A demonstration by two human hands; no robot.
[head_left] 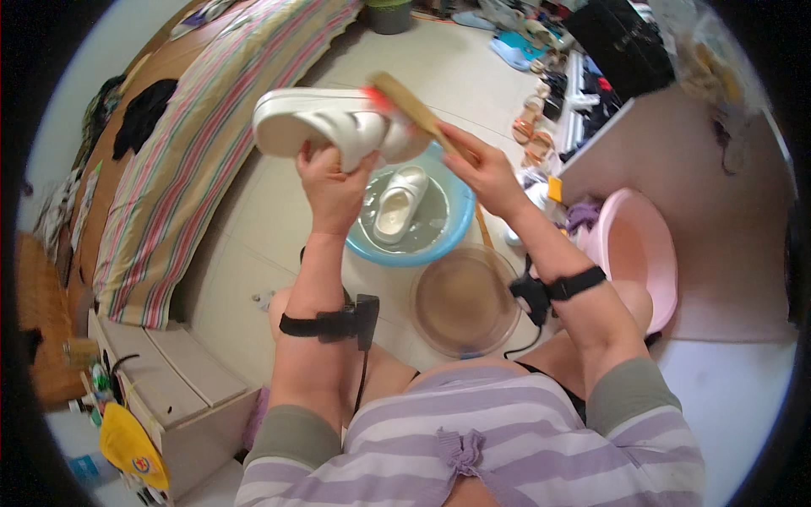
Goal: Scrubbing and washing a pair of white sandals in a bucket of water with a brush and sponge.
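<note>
Sandal (325, 122) lies sideways in left hand (334, 186), toe pointing left.

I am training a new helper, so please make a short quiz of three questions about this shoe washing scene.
1. True or false: the left hand holds a white sandal up in the air.
2. What does the right hand hold? A) a sponge B) a wooden brush C) a towel
3. Fill in: a second white sandal lies in the ____ basin.

Key: 1 true; 2 B; 3 blue.
</note>
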